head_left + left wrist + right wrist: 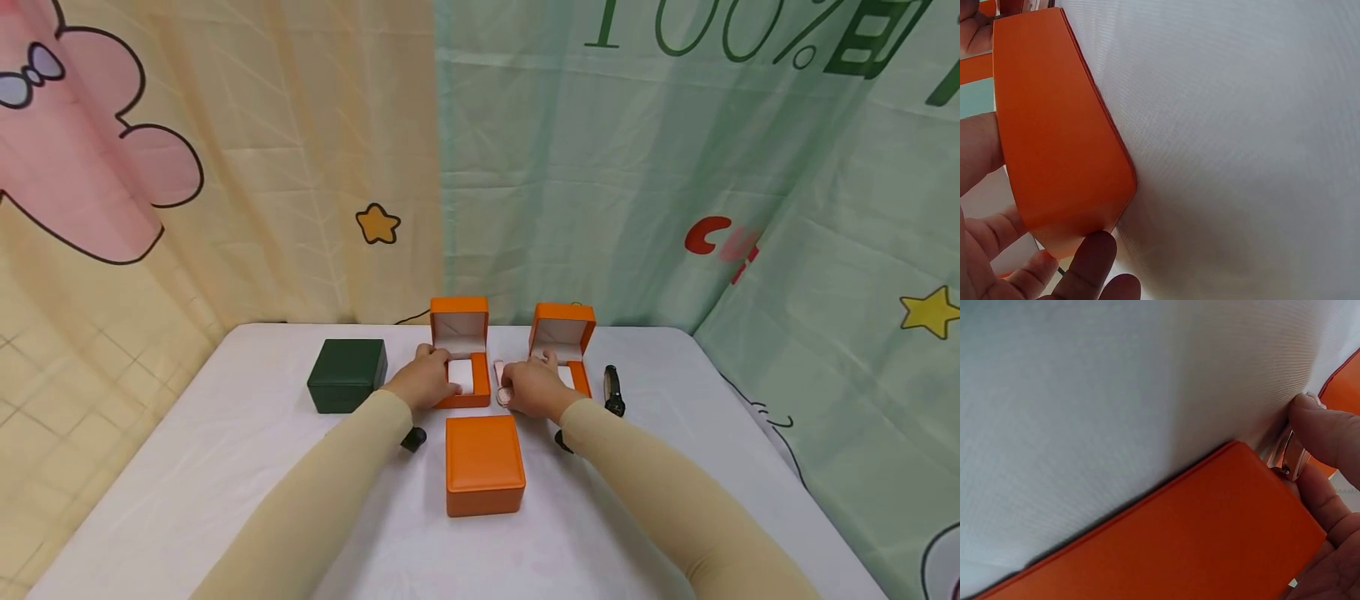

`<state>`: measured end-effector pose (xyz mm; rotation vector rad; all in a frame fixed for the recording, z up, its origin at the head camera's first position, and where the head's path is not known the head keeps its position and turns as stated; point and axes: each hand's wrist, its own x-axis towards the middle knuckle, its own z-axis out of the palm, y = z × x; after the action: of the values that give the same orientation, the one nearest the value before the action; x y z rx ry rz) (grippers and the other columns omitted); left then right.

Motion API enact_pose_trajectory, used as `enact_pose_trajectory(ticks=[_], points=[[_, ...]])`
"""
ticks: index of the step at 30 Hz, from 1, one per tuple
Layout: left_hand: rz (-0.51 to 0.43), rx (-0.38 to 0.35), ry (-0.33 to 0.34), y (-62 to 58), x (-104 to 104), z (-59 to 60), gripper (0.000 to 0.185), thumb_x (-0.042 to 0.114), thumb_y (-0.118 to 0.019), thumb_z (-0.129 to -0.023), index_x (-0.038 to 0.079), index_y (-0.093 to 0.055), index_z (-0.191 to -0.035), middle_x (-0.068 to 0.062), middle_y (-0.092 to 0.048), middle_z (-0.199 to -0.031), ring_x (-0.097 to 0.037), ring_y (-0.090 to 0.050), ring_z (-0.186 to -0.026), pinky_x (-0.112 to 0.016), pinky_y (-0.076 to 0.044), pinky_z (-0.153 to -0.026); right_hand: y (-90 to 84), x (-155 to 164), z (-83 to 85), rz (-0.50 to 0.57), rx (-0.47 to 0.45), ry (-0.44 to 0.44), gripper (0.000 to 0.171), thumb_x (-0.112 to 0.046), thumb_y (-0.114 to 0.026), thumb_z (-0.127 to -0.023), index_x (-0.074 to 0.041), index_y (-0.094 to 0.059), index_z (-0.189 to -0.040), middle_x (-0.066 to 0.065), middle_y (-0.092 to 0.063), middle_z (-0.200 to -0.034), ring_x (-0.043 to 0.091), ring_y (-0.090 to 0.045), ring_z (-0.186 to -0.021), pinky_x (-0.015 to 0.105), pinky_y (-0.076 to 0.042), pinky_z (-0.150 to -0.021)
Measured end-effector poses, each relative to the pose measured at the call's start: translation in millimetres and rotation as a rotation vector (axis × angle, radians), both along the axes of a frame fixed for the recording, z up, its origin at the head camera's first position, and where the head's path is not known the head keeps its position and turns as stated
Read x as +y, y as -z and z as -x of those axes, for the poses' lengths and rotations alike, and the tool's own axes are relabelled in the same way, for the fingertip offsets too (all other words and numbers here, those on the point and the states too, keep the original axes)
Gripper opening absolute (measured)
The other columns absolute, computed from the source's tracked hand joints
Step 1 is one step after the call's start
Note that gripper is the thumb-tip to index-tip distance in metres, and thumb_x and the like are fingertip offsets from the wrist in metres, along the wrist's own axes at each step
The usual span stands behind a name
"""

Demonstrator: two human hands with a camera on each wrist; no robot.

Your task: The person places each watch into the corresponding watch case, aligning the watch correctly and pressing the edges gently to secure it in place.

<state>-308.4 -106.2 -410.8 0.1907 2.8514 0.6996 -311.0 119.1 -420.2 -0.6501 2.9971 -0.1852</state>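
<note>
Hands rest on two open orange boxes near the far edge of the white worktop (225, 467). The left hand (424, 380) curls round the left open box (461, 354): its grip is closed on the box base, with fingers (985, 237) against the orange side wall in the left wrist view. The right hand (534, 385) sits at the right open box (564, 346), its fingers curled against the box's near left side; the right wrist view shows a fingertip (1319, 428) pressed by a pale pink watch (500, 382) lying in the narrow gap between the two open boxes. Whether that hand grips the box or the watch cannot be told.

A closed orange box (484, 463) stands just in front of the pair, between the forearms, near both but apart. A dark green box (347, 374), closed, sits left of the left hand, close to it. A black watch (613, 390) lies right of the right open box, well inside the worktop's right edge. Wide bare cloth lies at the near left and near right; behind the boxes the worktop ends close at the hanging curtain (600, 183).
</note>
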Motion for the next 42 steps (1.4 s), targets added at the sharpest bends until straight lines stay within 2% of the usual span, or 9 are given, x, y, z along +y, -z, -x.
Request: enact_pose_trajectory(ticks=[9, 15, 20, 24, 28, 36, 42], points=[[0.002, -0.016, 0.018, 1.6, -1.8, 2.7, 0.077, 0.038, -0.080, -0.094, 0.012, -0.047, -0.159, -0.023, -0.031, -0.161, -0.034, -0.052, -0.129, -0.049, -0.050, -0.115, 3.3, -0.6, 1.0, -0.003, 0.002, 0.014, 0.018, -0.027, -0.085, -0.090, -0.022, -0.072, -0.100, -0.007, -0.072, -0.091, 0.025, -0.058, -0.097, 0.066, -0.020, -0.119], [0.003, -0.003, 0.016, 1.1, -2.1, 4.2, 0.076, 0.038, -0.082, -0.092, 0.012, -0.051, -0.156, -0.023, -0.034, -0.157, -0.033, -0.053, -0.125, -0.047, -0.053, -0.111, 3.5, -0.6, 0.3, 0.004, 0.008, 0.015, 0.018, -0.026, -0.085, -0.088, -0.022, -0.069, -0.096, -0.008, -0.069, -0.086, 0.024, -0.056, -0.094, 0.064, -0.021, -0.118], [-0.006, 0.023, 0.017, 0.1, -2.7, 4.4, 0.075, 0.037, -0.084, -0.090, 0.011, -0.053, -0.153, -0.022, -0.038, -0.153, -0.035, -0.052, -0.123, -0.048, -0.053, -0.110, 3.5, -0.8, 0.2, 0.020, 0.000, 0.018, 0.018, -0.024, -0.084, -0.088, -0.021, -0.069, -0.096, -0.007, -0.068, -0.084, 0.024, -0.055, -0.092, 0.062, -0.023, -0.115], [-0.005, 0.054, 0.026, -0.3, -2.8, 3.9, 0.074, 0.036, -0.086, -0.089, 0.011, -0.055, -0.152, -0.020, -0.041, -0.152, -0.036, -0.048, -0.129, -0.049, -0.051, -0.112, 2.7, -1.4, -0.2, 0.025, -0.007, 0.019, 0.018, -0.023, -0.084, -0.088, -0.019, -0.069, -0.097, -0.006, -0.069, -0.085, 0.024, -0.054, -0.092, 0.062, -0.023, -0.114], [0.018, 0.082, 0.036, -0.5, -2.3, 3.3, 0.075, 0.037, -0.086, -0.088, 0.010, -0.056, -0.151, -0.019, -0.045, -0.153, -0.036, -0.046, -0.133, -0.050, -0.050, -0.114, 2.3, -1.9, -1.3, 0.028, -0.020, 0.025, 0.018, -0.022, -0.083, -0.089, -0.018, -0.068, -0.098, -0.006, -0.069, -0.086, 0.024, -0.055, -0.092, 0.060, -0.023, -0.113], [0.056, 0.120, 0.060, 1.1, -0.7, 4.0, 0.073, 0.037, -0.084, -0.090, 0.009, -0.056, -0.151, -0.014, -0.051, -0.156, -0.035, -0.048, -0.131, -0.051, -0.048, -0.116, 2.1, -2.1, -2.8, 0.031, -0.031, 0.041, 0.019, -0.022, -0.082, -0.089, -0.018, -0.068, -0.101, -0.006, -0.069, -0.091, 0.024, -0.056, -0.093, 0.061, -0.022, -0.115], [0.020, 0.143, 0.049, 5.7, 0.5, 6.5, 0.064, 0.034, -0.086, -0.089, 0.009, -0.059, -0.142, -0.008, -0.063, -0.137, -0.031, -0.051, -0.119, -0.046, -0.053, -0.108, 4.1, -0.4, -2.3, 0.039, -0.020, 0.038, 0.020, -0.022, -0.083, -0.089, -0.019, -0.068, -0.102, -0.007, -0.069, -0.093, 0.022, -0.057, -0.094, 0.061, -0.022, -0.117]])
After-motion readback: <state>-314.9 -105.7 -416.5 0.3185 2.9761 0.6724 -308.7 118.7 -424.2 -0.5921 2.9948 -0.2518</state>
